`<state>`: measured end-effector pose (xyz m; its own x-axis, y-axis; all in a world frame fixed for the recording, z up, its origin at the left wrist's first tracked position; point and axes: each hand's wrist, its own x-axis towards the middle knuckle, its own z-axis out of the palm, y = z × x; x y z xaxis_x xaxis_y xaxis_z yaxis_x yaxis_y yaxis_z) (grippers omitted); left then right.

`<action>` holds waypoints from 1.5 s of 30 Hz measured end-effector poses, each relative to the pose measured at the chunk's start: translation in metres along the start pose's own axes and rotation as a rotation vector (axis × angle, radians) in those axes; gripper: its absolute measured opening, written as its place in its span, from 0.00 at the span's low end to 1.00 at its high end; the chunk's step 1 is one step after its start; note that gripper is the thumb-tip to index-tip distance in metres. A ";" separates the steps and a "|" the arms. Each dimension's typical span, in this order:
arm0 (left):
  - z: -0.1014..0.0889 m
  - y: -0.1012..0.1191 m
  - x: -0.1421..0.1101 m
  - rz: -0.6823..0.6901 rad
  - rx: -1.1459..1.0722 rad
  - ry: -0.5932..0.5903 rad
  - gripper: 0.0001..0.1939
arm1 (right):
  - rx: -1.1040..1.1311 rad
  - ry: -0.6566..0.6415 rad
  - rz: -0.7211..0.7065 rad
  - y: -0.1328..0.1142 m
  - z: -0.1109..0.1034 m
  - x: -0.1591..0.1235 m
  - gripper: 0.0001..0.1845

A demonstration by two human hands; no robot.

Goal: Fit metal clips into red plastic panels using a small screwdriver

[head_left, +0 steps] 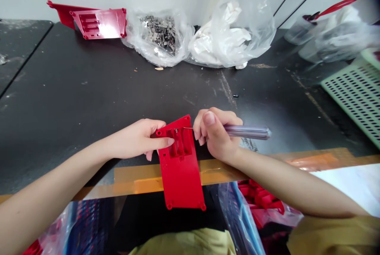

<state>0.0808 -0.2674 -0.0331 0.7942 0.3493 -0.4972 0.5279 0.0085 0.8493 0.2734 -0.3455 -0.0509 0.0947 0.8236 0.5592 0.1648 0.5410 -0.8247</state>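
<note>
- A dark surface [103,85], taped in orange along its near edge, spreads before a seated person.
- At its back, a clear bag [136,45] of small metal parts sits beside red pieces [111,25].
- A red plastic panel [184,180] juts past the taped edge.
- The left hand [141,140] pinches the panel's side, thumb on top.
- The right hand's [219,134] fingers close around a purple-handled tool [247,131].
- The tool's thin shaft [189,128] reaches over the panel's recess, near a tiny metal piece [176,130].

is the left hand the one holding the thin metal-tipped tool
No, the right hand grips the tool, while the left hand holds the red panel.
</note>
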 end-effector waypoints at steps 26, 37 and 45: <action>0.004 0.004 0.002 -0.039 -0.137 0.131 0.12 | 0.138 0.129 0.029 -0.004 0.002 0.013 0.27; 0.011 0.008 0.001 -0.152 -0.331 0.191 0.10 | 0.215 0.175 0.094 -0.003 -0.001 0.024 0.30; 0.020 0.011 0.001 -0.146 -0.391 0.167 0.12 | 0.253 0.150 0.193 -0.002 0.001 0.018 0.24</action>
<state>0.0932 -0.2854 -0.0272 0.6435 0.4646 -0.6083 0.4514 0.4114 0.7918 0.2733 -0.3315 -0.0387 0.2470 0.8906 0.3818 -0.1165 0.4184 -0.9007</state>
